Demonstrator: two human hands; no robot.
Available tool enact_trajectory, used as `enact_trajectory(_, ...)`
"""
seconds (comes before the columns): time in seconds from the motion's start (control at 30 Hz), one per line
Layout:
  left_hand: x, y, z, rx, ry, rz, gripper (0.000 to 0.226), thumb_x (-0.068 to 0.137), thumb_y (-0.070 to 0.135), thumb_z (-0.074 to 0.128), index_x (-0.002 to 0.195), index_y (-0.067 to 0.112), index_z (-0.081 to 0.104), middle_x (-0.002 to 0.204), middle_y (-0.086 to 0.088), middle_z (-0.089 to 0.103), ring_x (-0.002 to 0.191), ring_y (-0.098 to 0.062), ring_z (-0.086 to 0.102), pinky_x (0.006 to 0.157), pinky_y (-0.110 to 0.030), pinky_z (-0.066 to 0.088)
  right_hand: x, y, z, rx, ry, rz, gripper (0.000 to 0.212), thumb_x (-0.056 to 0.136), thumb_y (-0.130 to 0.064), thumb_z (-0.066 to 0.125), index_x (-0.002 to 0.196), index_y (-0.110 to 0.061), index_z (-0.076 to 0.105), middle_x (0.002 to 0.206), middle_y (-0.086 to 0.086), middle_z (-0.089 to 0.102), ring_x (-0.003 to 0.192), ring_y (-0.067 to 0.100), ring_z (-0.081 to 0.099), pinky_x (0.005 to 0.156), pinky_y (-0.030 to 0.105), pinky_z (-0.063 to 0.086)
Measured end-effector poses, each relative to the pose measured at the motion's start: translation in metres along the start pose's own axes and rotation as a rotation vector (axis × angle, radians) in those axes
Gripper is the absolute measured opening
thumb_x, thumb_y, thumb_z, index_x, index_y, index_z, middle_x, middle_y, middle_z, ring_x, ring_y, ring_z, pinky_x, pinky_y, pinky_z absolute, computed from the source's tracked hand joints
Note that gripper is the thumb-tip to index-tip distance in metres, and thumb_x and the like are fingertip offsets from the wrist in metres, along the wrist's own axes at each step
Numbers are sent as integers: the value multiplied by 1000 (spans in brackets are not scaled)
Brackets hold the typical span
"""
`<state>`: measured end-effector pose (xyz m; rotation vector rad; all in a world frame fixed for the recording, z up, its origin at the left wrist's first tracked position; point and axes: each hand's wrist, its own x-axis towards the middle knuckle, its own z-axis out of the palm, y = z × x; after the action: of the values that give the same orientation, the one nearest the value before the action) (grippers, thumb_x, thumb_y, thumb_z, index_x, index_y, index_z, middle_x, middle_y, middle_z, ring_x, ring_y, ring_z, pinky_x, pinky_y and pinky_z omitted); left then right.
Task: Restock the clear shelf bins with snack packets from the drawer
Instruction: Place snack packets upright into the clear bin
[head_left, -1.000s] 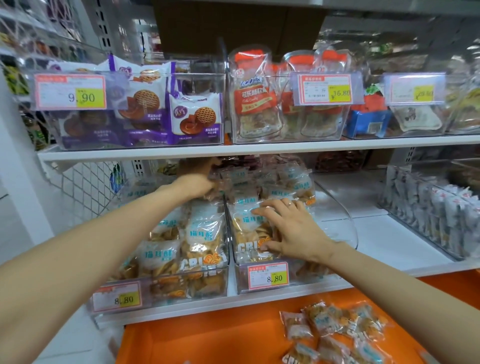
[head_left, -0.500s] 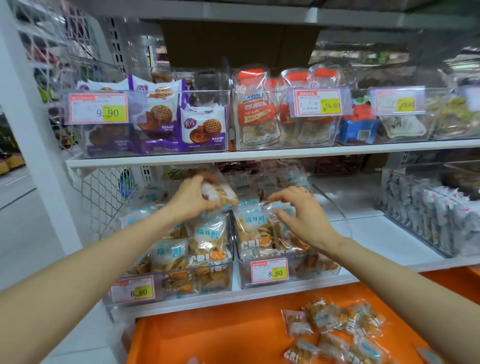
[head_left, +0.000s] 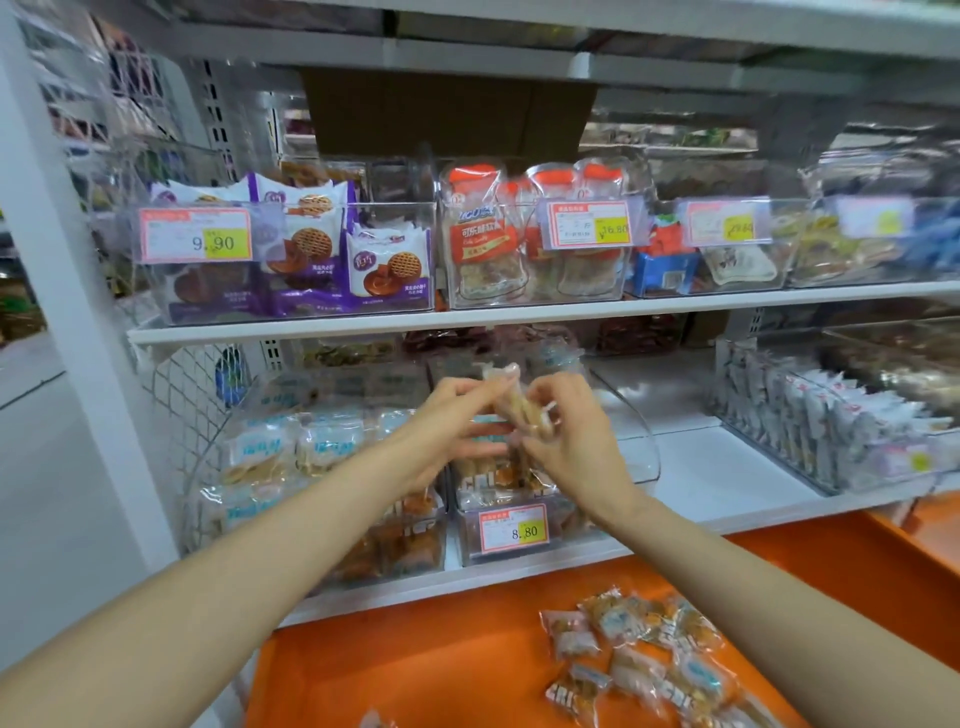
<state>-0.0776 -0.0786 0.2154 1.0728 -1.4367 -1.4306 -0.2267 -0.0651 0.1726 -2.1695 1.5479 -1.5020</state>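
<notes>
The packet (head_left: 519, 410) hung over the middle bin (head_left: 467, 543), pinched between the fingers of the left hand (head_left: 447, 418) and the right hand (head_left: 569, 444). From so light a pinch the slick film could have slipped, dropping to the drawer (head_left: 415, 649) or landing crooked. Its long axis stood near upright, top leaning left.

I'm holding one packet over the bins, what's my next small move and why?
Probably lower the snack packet into the 8.80 bin below. Your left hand and right hand both pinch it above that bin's similar packets, and more wait in the orange drawer.
</notes>
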Motion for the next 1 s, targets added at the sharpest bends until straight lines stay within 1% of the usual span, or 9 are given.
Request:
enact_trajectory(0.07,10,-1,-3,26,132,20,40,81,21,71,111,8,47,112,-18,62,93,-28,65,80,-39,55,-4,0,-3,79,-183,-30,44,72,0,75,111,-13,60,108,-1,47,94,-6,48,82,6,38)
enact_trajectory(0.13,17,-2,-12,34,184,20,32,82,6,68,108,9,50,112,-22,62,86,-29,65,77,-39,54,-4,-3,-12,233,-176,58,40,76,2,69,110,-19,65,114,-4,53,99,1,55,87,13,45)
enact_trajectory(0.23,16,-4,-21,-10,5,41,26,84,-2,62,105,12,54,101,-16,64,71,-17,63,62,-26,53,1,0,-23,349,18,256,39,81,-2,66,109,-28,60,111,-7,62,96,8,59,82,26,52)
enact_trajectory(0.37,13,-8,-16,236,-96,114,35,82,1,66,114,10,55,101,-10,63,78,-13,64,65,-20,54,1,1,-20,490,-265,455,31,79,-12,74,104,-21,58,97,12,71,86,22,68,71,27,57)
enact_trajectory(0.47,13,-10,-27,470,121,250,33,82,8,69,111,13,54,109,-5,60,94,-16,60,80,-18,49,-2,8,-8,377,-109,542,23,78,-13,76,92,-16,58,90,18,68,76,26,68,62,23,54)
enact_trajectory(0.57,1,-16,-49,535,264,342,20,86,10,64,104,16,56,105,1,61,89,-8,59,76,-13,45,-7,23,8,158,-58,529,24,74,-24,79,88,-18,59,79,3,63,74,19,62,61,24,48)
enact_trajectory(0.67,-17,-32,-63,611,285,385,17,88,5,59,97,19,56,104,3,60,86,1,54,72,-11,41,-16,29,28,-180,-143,465,36,73,-41,77,94,-19,58,77,3,64,76,21,61,62,30,43)
enact_trajectory(0.83,-34,-54,-73,638,313,376,18,89,6,57,97,21,56,104,8,57,87,3,52,68,-2,40,-16,25,44,48,-170,524,32,70,-29,82,82,-10,58,70,2,60,70,19,60,64,32,49)
enact_trajectory(1.0,-41,-58,-72,637,278,367,16,91,7,55,98,21,57,97,11,56,84,1,53,62,-6,41,-16,24,47,-246,-77,371,50,70,-42,79,97,-13,49,85,-1,57,78,18,54,64,32,41)
